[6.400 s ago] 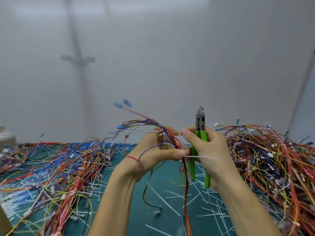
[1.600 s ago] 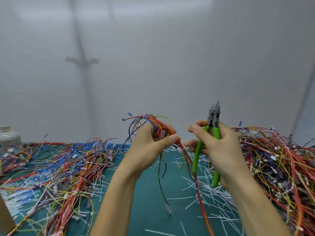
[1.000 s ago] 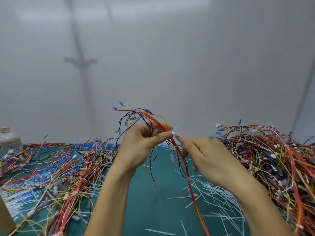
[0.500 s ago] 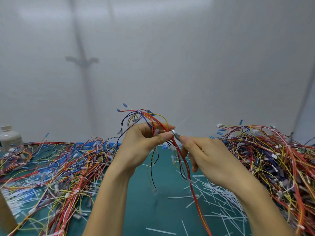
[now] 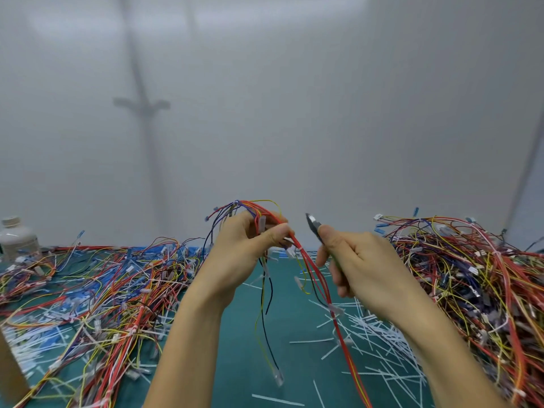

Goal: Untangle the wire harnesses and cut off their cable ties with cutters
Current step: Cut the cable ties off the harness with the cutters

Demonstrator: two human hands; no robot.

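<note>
Cutters (image 5: 312, 226): only a blurred grey tip shows above the right hand (image 5: 362, 266), whose curled fingers largely hide the handles; whether the jaws stand apart cannot be told. Harness (image 5: 312, 269): the left hand (image 5: 244, 254) covers its upper part, its red wires leave the frame at the bottom edge, and any tie on it is too small to make out. Right wire pile (image 5: 471, 275) is cropped at the right edge, left wire pile (image 5: 103, 290) at left and bottom. Bottle (image 5: 16, 237), mid-left, is blurred and cropped. Brown object (image 5: 8, 369), lower left, is cut off and cannot be identified.
</note>
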